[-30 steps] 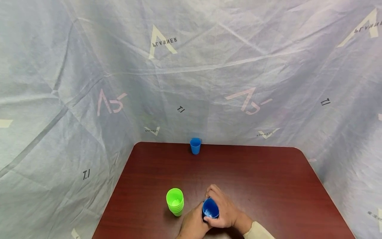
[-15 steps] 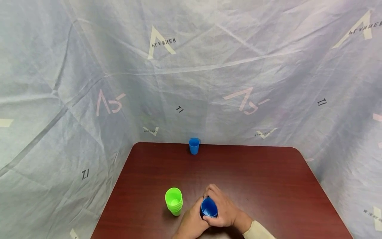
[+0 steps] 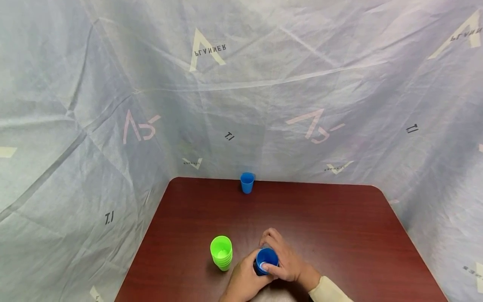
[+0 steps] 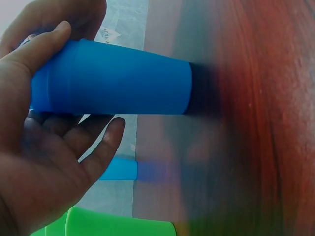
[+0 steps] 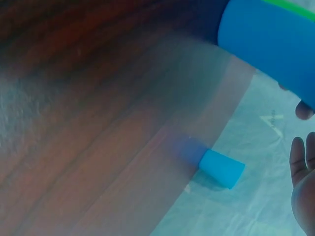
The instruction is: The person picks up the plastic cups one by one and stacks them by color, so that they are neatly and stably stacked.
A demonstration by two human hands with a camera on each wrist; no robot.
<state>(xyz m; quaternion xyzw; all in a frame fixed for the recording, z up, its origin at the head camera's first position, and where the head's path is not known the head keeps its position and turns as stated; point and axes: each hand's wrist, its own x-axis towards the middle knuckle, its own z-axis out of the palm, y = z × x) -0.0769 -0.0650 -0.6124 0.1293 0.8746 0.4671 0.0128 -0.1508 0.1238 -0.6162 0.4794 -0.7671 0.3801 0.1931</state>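
Nested blue cups (image 3: 272, 253) stand upright near the front of the table, their mouth facing up. My left hand (image 3: 245, 277) grips the cups from the left, thumb on one side and fingers on the other, close below the rim in the left wrist view. My right hand (image 3: 288, 260) holds the top blue cup from the right, its thumb over the rim and inside the mouth. Its other fingers arch past the far side. In the left wrist view the base of the blue stack (image 4: 133, 81) is right at the tabletop, above a dark shadow.
A stack of green cups (image 3: 222, 253) stands upright just left of my left hand. One lone blue cup (image 3: 247, 183) is at the back edge of the dark red wooden table (image 3: 320, 209). A grey printed cloth (image 3: 241, 105) hangs behind and on both sides.
My right thumb has moved from the near rim into the cup's mouth. The top cup's rim looks slightly raised, with a lower rim showing beneath. The green stack has not moved.
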